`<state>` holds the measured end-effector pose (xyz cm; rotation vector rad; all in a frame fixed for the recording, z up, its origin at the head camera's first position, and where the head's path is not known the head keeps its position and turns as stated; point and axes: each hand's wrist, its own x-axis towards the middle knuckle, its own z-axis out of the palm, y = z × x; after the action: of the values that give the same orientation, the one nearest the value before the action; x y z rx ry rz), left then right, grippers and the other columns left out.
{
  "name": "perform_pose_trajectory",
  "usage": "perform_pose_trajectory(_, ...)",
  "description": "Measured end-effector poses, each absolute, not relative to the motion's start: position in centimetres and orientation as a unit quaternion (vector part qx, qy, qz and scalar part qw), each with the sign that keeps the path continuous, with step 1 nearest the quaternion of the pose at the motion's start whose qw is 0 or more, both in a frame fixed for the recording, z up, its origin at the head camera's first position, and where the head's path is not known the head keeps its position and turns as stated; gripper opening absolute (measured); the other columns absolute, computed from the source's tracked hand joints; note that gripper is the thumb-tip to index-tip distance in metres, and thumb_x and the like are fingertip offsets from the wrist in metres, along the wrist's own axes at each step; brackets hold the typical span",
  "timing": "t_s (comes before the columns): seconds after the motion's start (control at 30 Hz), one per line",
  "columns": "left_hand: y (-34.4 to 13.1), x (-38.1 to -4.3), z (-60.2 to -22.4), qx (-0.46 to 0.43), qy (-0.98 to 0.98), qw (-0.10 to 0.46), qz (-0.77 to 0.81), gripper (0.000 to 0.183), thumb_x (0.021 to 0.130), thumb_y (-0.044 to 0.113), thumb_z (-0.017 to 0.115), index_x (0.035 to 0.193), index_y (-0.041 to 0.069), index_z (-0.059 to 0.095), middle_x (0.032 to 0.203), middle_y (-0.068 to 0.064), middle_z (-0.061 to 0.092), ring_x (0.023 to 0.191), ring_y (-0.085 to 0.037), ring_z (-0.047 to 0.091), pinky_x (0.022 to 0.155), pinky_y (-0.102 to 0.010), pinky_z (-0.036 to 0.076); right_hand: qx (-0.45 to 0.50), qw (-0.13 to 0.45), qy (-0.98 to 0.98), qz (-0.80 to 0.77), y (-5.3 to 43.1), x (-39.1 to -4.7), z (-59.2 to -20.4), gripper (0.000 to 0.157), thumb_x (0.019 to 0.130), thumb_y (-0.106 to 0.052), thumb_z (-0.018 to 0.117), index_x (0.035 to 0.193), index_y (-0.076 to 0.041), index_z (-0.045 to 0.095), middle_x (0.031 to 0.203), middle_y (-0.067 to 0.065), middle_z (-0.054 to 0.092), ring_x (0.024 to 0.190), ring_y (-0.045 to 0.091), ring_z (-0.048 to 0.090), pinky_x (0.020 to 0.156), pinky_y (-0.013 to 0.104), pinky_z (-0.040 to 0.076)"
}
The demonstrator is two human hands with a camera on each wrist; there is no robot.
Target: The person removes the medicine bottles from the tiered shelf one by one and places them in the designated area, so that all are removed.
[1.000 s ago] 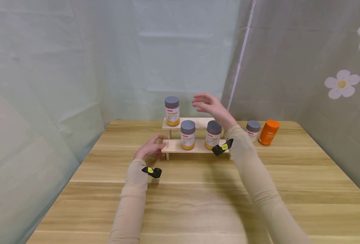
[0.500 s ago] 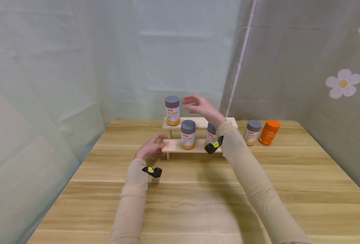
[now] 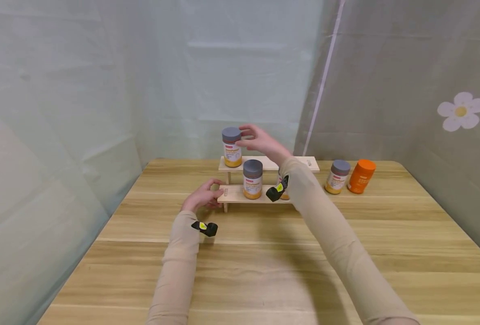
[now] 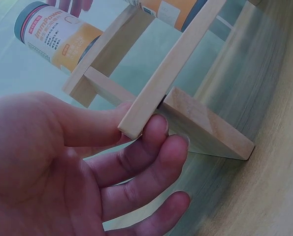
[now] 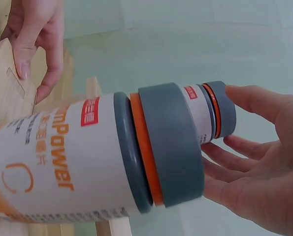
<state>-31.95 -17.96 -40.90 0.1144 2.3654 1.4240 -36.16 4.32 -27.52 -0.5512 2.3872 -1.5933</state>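
Note:
A two-tier wooden stand point(image 3: 272, 164) bears several supplement bottles with grey lids. My left hand point(image 3: 201, 197) pinches the left end of its lower board point(image 4: 173, 64), thumb above and a finger beneath. At the upper tier's left end stands an upright bottle point(image 3: 232, 152). My right hand point(image 3: 263, 143) has its thumb and fingers on either side of that bottle's lid point(image 5: 227, 109). On the lower tier stand a middle bottle point(image 3: 253, 184) and another partly hidden behind the right sleeve. A lower-tier bottle point(image 5: 102, 155) fills much of the right wrist view.
Right of the stand, a grey-lidded bottle point(image 3: 337, 178) and a tilted-looking orange bottle point(image 3: 361, 177) stand on the wooden table point(image 3: 240, 271). Pale curtains point(image 3: 244, 81) hang behind and at the left; a grey flowered one point(image 3: 386, 90) hangs at the right.
My right hand has moved left above the upper tier, from apart to the upper bottle's lid. The left hand keeps its pinch on the stand.

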Motion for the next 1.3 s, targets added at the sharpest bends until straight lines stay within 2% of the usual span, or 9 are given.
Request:
perform_pose_trajectory(0.33, -17.9, -32.0, -40.9, 0.043, 0.839, 0.185, 0.510, 0.042, 0.103, 0.023, 0.047, 0.141, 0.010, 0.035, 0.095, -0.015, 0.064, 0.069, -0.013, 0.063, 0.073, -0.032, 0.053, -0.173, 0.103, 0.825, -0.528, 2.5, -36.6, -27.9, 0.072, 0.092, -0.025, 0.066, 0.150, -0.015, 0.026, 0.149, 0.012, 0.039, 0.136, 0.026, 0.043, 0.108, 0.041, 0.041)
perform_pose_trajectory(0.57, -17.9, -32.0, -41.0, 0.048, 0.838, 0.184, 0.511, 0.043, 0.103, 0.024, 0.047, 0.141, 0.010, 0.034, 0.103, -0.019, 0.063, 0.068, -0.012, 0.063, 0.075, -0.033, 0.054, -0.168, 0.078, 0.831, -0.525, 2.1, -36.5, -28.5, 0.065, 0.093, -0.027, 0.065, 0.147, -0.018, 0.029, 0.145, 0.014, 0.042, 0.132, 0.029, 0.046, 0.106, 0.043, 0.042)
perform_pose_trajectory(0.8, -17.8, -31.8, -41.0, 0.047, 0.838, 0.184, 0.511, 0.043, 0.103, 0.024, 0.047, 0.141, 0.010, 0.034, 0.097, -0.016, 0.064, 0.069, -0.013, 0.063, 0.074, -0.032, 0.053, -0.173, 0.063, 0.825, -0.534, 2.3, -35.9, -28.6, 0.062, 0.094, -0.025, 0.064, 0.144, -0.016, 0.029, 0.140, 0.018, 0.044, 0.128, 0.032, 0.050, 0.105, 0.048, 0.043)
perform_pose_trajectory(1.03, -17.8, -31.6, -40.6, 0.048, 0.838, 0.184, 0.512, 0.042, 0.103, 0.024, 0.047, 0.141, 0.010, 0.035, 0.097, -0.015, 0.064, 0.070, -0.012, 0.063, 0.073, -0.031, 0.052, -0.175, 0.030, 0.837, -0.517, 2.4, -35.3, -28.6, 0.062, 0.093, -0.026, 0.065, 0.144, -0.015, 0.031, 0.137, 0.018, 0.048, 0.123, 0.031, 0.054, 0.099, 0.044, 0.048)
perform_pose_trajectory(1.3, -17.8, -31.4, -40.5, 0.061, 0.832, 0.180, 0.521, 0.044, 0.102, 0.022, 0.047, 0.141, 0.007, 0.033, 0.089, -0.012, 0.066, 0.068, -0.012, 0.064, 0.070, -0.032, 0.052, -0.169, -0.008, 0.848, -0.502, 2.8, -35.2, -28.5, 0.062, 0.092, -0.027, 0.067, 0.143, -0.014, 0.035, 0.134, 0.016, 0.052, 0.123, 0.029, 0.053, 0.098, 0.045, 0.047)
